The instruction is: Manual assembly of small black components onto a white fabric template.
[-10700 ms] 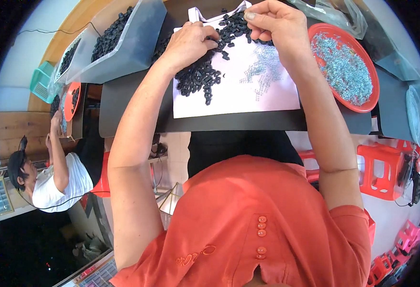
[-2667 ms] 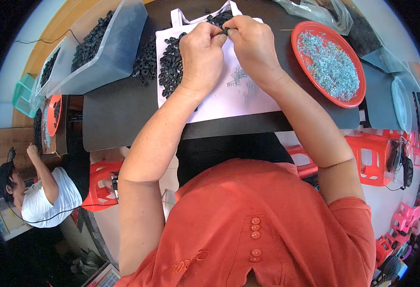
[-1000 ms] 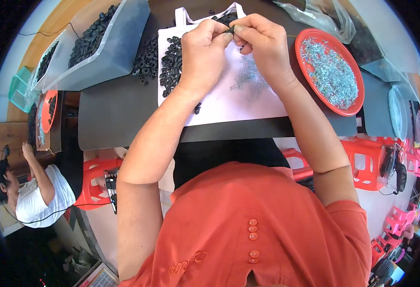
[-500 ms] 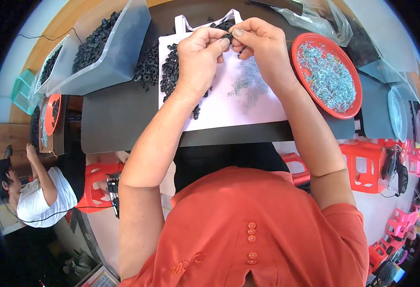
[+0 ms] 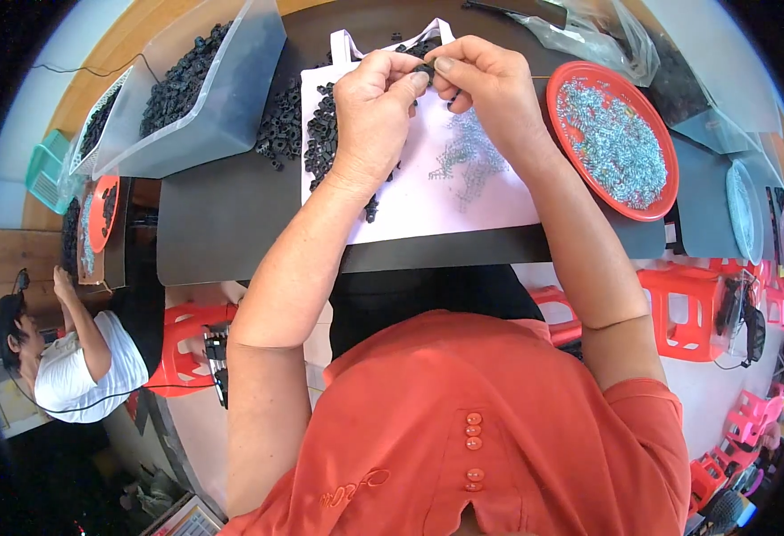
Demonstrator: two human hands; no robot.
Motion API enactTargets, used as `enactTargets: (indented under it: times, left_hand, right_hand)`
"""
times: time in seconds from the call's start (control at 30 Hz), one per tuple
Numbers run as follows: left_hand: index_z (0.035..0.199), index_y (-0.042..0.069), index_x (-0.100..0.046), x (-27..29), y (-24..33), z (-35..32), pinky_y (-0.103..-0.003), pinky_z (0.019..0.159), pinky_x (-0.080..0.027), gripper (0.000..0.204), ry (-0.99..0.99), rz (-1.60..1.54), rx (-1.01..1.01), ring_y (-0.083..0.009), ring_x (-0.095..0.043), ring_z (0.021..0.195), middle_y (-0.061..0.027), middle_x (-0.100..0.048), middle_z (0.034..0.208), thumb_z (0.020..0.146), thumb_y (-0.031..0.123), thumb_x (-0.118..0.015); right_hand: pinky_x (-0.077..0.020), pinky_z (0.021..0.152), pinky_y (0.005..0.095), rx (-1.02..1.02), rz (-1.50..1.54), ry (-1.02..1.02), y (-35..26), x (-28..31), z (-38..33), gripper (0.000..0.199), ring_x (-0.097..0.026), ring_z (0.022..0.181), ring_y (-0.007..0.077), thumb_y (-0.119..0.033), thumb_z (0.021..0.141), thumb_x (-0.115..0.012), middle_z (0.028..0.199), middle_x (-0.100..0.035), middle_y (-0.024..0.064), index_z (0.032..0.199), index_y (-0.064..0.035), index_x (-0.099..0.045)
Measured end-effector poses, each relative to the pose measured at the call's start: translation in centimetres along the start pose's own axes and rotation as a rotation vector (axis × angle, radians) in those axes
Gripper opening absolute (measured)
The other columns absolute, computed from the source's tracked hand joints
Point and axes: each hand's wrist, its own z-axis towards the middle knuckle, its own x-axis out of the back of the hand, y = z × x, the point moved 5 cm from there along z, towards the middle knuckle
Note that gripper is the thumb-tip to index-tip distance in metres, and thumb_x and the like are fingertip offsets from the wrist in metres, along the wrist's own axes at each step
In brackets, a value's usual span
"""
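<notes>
A: We start at the far left, where a co-worker in a white shirt [image 5: 79,366] sits low by another bench edge, apart from our own hands. Nearer in, we see a clear plastic bin [image 5: 200,89] tipped on its side, and black ring-shaped parts [image 5: 289,134] spilling out of it onto the dark bench [image 5: 231,223], presumably so they lie within easy reach.

B: Moving right, we come to the white sheet [image 5: 427,205], probably laid down so the dark bits show up against it. More black parts are heaped on its left half.

A: And above it, our left hand [image 5: 374,116]. Its fingers [image 5: 401,76] are pressed together, pinching one small black piece [image 5: 425,70] at the tips.

B: The right hand [image 5: 490,89] meets it there, thumb and forefinger closed on the same small piece from the other side. We can't tell whether it also holds a spring.

A: So the piece sits up between both hands, above the sheet's top edge.

B: Below the right wrist a loose scatter of little silvery springs [image 5: 468,161] lies on the sheet, and farther right a red round tray [image 5: 669,170] holds the main stock of them, beside the right forearm.
</notes>
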Motion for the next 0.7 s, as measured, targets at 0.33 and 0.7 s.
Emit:
enactTargets:
  times: [0.33,0.7]
  left_hand:
    - [0.095,0.000,-0.067,-0.1,-0.4,0.0,-0.019,0.052,-0.043,0.008,-0.004,0.167,-0.104,-0.0051,-0.052,0.059,-0.0012,-0.064,0.075,0.088,0.000,-0.062]
    - [0.094,0.000,-0.067,-0.4,0.1,-0.3,-0.022,0.053,-0.044,0.008,-0.006,0.290,-0.197,-0.0055,-0.053,0.059,-0.0011,-0.064,0.074,0.087,0.001,-0.063]
  right_hand:
    - [-0.0489,0.059,0.0344,0.183,-0.314,0.065,-0.6,-0.3,-0.4,0.019,-0.062,0.060,0.0230,-0.009,0.083,-0.057,0.069,-0.065,0.0159,0.094,0.0016,-0.067]
    - [-0.0503,0.066,0.0423,0.375,-0.523,0.153,-1.1,-0.7,-0.8,0.016,-0.065,0.070,0.0351,-0.009,0.085,-0.055,0.077,-0.066,0.0199,0.089,-0.0003,-0.068]
